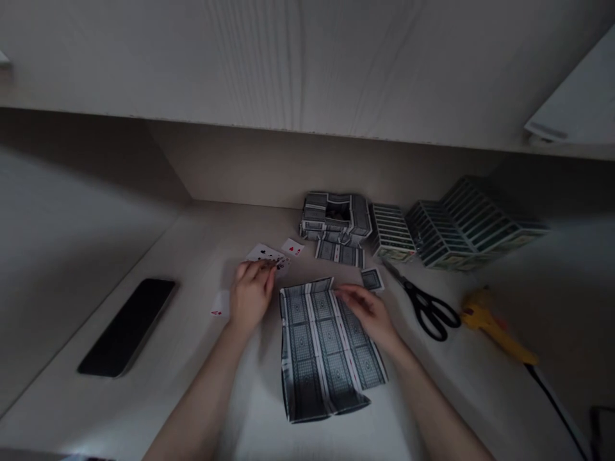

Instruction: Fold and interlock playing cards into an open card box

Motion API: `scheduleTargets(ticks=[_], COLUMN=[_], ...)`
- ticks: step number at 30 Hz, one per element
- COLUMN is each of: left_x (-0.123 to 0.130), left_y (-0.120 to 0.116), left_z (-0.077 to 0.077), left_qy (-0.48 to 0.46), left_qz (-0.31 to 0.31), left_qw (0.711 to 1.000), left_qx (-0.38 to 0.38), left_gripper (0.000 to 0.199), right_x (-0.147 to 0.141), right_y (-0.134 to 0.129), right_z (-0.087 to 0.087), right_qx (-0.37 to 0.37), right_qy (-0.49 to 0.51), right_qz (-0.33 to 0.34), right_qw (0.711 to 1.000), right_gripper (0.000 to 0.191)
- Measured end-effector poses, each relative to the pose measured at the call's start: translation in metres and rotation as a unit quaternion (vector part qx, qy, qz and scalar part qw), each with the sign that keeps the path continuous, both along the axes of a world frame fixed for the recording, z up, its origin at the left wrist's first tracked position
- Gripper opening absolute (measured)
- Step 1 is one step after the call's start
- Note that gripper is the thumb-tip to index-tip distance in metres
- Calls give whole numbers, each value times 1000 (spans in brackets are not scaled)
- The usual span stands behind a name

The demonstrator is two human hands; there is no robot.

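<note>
Card panel: we judge light, creasable; hold edge at right grip.
Closure, right and left grip: we cannot tell.

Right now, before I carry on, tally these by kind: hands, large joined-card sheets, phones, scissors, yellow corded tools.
Hands: 2, left hand and right hand
Large joined-card sheet: 1
Phone: 1
Scissors: 1 pair
Yellow corded tool: 1
Total: 6
</note>
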State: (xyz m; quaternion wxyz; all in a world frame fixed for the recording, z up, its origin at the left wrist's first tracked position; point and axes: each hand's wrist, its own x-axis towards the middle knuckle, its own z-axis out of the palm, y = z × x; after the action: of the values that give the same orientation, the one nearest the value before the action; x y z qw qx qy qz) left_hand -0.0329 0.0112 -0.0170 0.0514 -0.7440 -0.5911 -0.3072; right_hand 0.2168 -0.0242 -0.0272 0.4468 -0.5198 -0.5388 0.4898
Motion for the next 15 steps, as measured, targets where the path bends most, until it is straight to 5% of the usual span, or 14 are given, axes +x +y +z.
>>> scheduleTargets(ticks=[4, 9, 15], left_x=[0, -1, 12], left_y=[-6, -4, -11], left_z=[3, 4, 16], left_qy=[-53, -249, -331], left_qz=[55, 29, -143], left_qw=[997, 967, 927], left_qx=[19, -52, -100], left_gripper=[29, 29, 20], right_x=[-7, -12, -17], right_y=[-4, -1, 0], right_z=[4, 3, -3], right_qx=[-72, -88, -73], right_qy=[74, 174, 217], right_qz=[52, 20, 30], right_qw=[993, 981, 973], right_gripper=[28, 30, 31])
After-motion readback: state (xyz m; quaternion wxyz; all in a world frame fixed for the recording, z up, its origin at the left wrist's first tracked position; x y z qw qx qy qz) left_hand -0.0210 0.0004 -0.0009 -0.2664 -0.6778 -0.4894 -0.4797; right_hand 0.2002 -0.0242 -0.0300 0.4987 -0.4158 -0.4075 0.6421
